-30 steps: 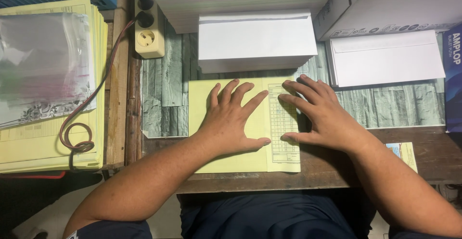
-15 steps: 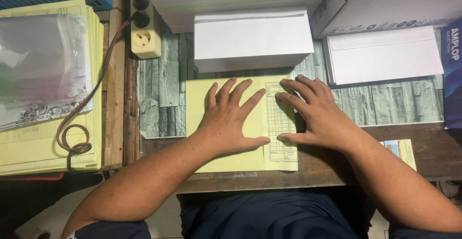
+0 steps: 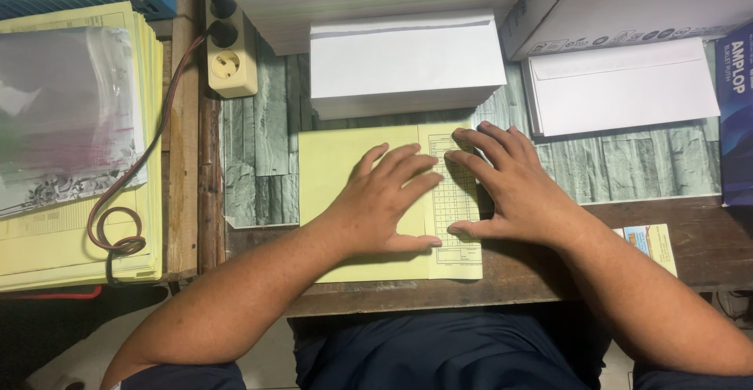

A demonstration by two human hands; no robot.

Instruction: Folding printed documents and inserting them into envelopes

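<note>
My left hand (image 3: 384, 202) lies flat, fingers spread, on a folded yellow form (image 3: 337, 170) at the front edge of the bench (image 3: 259, 147), while my right hand (image 3: 510, 190) presses down beside it, fingers apart, on the printed grid flap (image 3: 455, 202) folded over the sheet's right side. Neither hand grips anything; both rest palm down, thumbs nearly meeting on the paper. Just beyond the form stands a stack of white envelopes (image 3: 408, 60), with a second stack of envelopes (image 3: 620, 84) to its right, beside a blue carton (image 3: 736, 107). To my left, a beige power strip (image 3: 231, 64) sits near a pile of yellow forms (image 3: 70, 233) topped by a clear plastic bag (image 3: 63, 107), a cord (image 3: 118, 217) looping over the pile's edge.
</note>
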